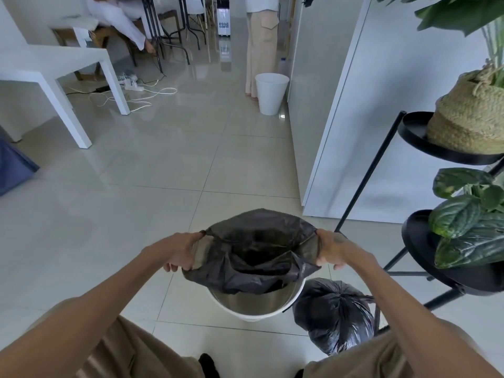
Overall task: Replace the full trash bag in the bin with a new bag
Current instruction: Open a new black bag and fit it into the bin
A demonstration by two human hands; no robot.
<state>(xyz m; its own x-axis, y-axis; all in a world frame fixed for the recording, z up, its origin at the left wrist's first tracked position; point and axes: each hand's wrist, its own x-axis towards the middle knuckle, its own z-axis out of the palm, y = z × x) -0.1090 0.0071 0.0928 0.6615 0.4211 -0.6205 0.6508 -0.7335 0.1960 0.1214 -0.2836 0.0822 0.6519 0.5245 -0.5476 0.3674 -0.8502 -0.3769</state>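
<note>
A new black trash bag [256, 249] is stretched open over a round white bin [259, 309] with a shiny metal inside, on the floor just in front of me. My left hand [181, 253] grips the bag's left edge and my right hand [331, 251] grips its right edge, pulling the mouth wide. The bag hangs down into the bin; the bin's near rim is uncovered. A full, tied black trash bag [334, 313] sits on the floor to the right of the bin.
A black metal plant stand [425, 271] with leafy plants and a woven basket [469, 118] is close on the right. A white cabinet [381, 118] stands beyond it. Farther off are a second white bin [271, 92], a standing person [261, 45], a white table [54, 69] and floor cables [136, 91].
</note>
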